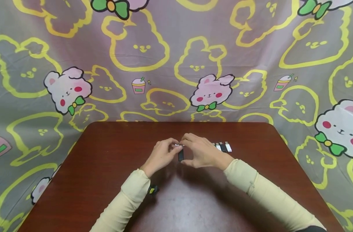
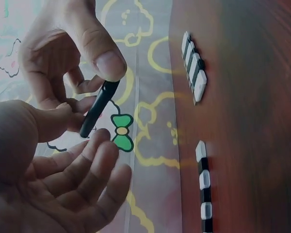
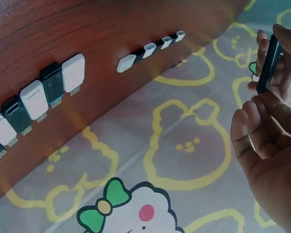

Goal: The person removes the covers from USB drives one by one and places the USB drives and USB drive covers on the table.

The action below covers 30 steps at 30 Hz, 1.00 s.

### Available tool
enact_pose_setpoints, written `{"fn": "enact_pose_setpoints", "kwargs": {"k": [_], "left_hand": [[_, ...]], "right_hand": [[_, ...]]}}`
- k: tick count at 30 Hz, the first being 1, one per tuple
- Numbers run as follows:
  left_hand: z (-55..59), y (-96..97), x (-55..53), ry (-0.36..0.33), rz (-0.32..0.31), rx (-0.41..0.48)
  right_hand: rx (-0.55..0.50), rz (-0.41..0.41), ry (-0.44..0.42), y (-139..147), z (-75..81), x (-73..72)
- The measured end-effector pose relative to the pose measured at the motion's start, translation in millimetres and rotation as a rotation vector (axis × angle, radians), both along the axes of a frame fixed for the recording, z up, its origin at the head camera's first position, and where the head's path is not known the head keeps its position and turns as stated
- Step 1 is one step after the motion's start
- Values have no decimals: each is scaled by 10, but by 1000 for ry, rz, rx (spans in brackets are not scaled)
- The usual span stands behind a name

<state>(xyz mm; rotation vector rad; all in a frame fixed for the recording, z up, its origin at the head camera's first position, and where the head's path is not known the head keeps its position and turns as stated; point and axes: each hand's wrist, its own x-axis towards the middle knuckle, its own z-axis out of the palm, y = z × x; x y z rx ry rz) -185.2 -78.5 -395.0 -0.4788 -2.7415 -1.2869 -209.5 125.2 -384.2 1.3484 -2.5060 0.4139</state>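
Observation:
My left hand (image 1: 163, 153) and right hand (image 1: 201, 149) meet above the middle of the table, both at a slim black USB stick (image 1: 181, 156). In the left wrist view the right thumb (image 2: 110, 64) presses one end of the stick (image 2: 99, 108), with fingers behind it. The left thumb touches the other end; the remaining left fingers are spread loosely. From the right wrist, the stick (image 3: 268, 65) shows edge-on between both hands. Its connector end cannot be made out.
A row of black and white USB sticks (image 3: 34, 99), metal plugs outward, lies on the table (image 1: 106, 180) at the right. Left of it is a row of small black and white pieces resembling caps (image 3: 149, 49). A patterned cloth (image 1: 164, 38) hangs behind the table.

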Motion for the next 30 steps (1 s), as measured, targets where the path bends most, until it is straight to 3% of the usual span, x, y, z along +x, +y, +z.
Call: {"fn": "enact_pose_setpoints", "kwargs": {"k": [4,7,12,16,19,22,26,30], "left_hand": [[8,33,-36,-28,-21,43],[30,38,-34,-36,-7,104],[77,49,-15,-70,19,277],[117,74,-7,-121,-23,384],[130,89,-1,-159,-62,405],[135,91,14,-208,-97,400],[130,88,29,-252,-146,368],[122,83,47,-280,-247,331]], "right_hand": [[-18,7,13,-8,11,26],[-88,-7,-43,-6,23,32],[-262,-49,-321,4,22,23],[-317,-45,-521,29,33,26],[-319,-34,-605,61,51,47],[-305,-9,-630,93,69,77],[-276,37,-585,117,71,108],[-250,85,-569,122,58,138]]}}
